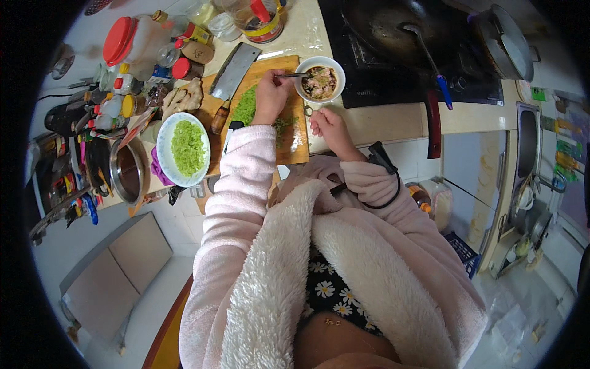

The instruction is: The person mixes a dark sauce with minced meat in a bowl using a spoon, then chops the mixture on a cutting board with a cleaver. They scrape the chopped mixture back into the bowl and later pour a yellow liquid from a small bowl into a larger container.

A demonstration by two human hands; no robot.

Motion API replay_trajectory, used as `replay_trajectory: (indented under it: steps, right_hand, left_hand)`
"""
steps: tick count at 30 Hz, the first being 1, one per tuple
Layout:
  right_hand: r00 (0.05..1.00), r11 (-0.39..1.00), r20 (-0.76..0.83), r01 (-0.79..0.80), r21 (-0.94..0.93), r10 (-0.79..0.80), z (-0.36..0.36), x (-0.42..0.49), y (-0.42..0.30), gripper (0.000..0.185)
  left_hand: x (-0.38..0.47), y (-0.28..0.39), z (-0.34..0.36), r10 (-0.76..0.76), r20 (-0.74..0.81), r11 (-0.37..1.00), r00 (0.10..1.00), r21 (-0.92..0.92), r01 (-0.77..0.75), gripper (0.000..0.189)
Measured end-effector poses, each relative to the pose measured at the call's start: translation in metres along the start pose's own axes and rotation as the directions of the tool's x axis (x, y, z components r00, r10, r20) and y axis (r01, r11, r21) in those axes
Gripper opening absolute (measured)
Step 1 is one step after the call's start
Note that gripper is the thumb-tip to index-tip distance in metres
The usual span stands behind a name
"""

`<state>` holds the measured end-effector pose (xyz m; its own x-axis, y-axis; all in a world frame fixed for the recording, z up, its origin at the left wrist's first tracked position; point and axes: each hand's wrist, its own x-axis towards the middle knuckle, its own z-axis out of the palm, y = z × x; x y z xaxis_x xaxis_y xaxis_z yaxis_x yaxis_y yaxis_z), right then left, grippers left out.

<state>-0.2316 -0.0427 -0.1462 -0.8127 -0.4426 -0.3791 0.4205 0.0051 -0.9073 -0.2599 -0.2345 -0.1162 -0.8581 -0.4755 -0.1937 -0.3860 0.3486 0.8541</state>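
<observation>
My left hand (272,97) grips a slim dark utensil (295,75), whose far end rests in a white bowl (339,76). Inside the bowl lies pinkish minced meat (322,79) with dark sauce and green bits. Just below the bowl, my right hand (329,129) has its fingers curled in, and no object shows in it. Under my left hand, chopped green vegetable (245,106) is heaped on a wooden cutting board (295,143). A cleaver (235,69) with a wooden handle lies across the board's left side.
A patterned bowl of chopped pale green vegetable (189,147) stands at the left, beside ginger root (182,98). Jars and bottles (133,99) crowd the counter behind. Right of the white bowl, a wok (387,27) holding a ladle (426,50) sits on the black stove (368,87).
</observation>
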Motion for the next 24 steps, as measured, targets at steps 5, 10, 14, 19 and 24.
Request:
replay_trajectory:
  steps: [5, 10, 14, 19, 24]
  right_hand:
    - [0.948, 0.944, -0.094, 0.313, 0.105, -0.304, -0.019, 0.041, -0.020, 0.017]
    - [0.957, 0.988, -0.249, 0.128, -0.089, -0.146, -0.027, 0.077, -0.028, 0.028]
    - [0.974, 0.999, -0.223, 0.044, 0.032, -0.036, -0.038, 0.065, -0.037, 0.025]
    - [0.946, 0.996, -0.316, 0.085, 0.038, -0.069, -0.040, 0.056, -0.044, 0.031]
    - [0.921, 0.999, -0.389, 0.029, 0.028, -0.016, -0.053, 0.048, -0.025, 0.031]
  left_hand:
    - [0.006, -0.003, 0.027, 0.091, 0.124, 0.967, 0.988, -0.248, -0.058, 0.019]
    - [-0.014, 0.017, 0.033, 0.530, -0.033, 0.836, 0.847, 0.190, -0.515, 0.014]
    - [-0.045, 0.031, 0.008, 0.581, 0.037, 0.745, 0.813, 0.376, -0.550, 0.013]
    - [-0.061, 0.038, 0.004, 0.558, 0.140, 0.722, 0.818, 0.405, -0.561, 0.011]
    - [-0.039, 0.035, 0.023, 0.584, 0.136, 0.696, 0.801, 0.424, -0.579, 0.008]
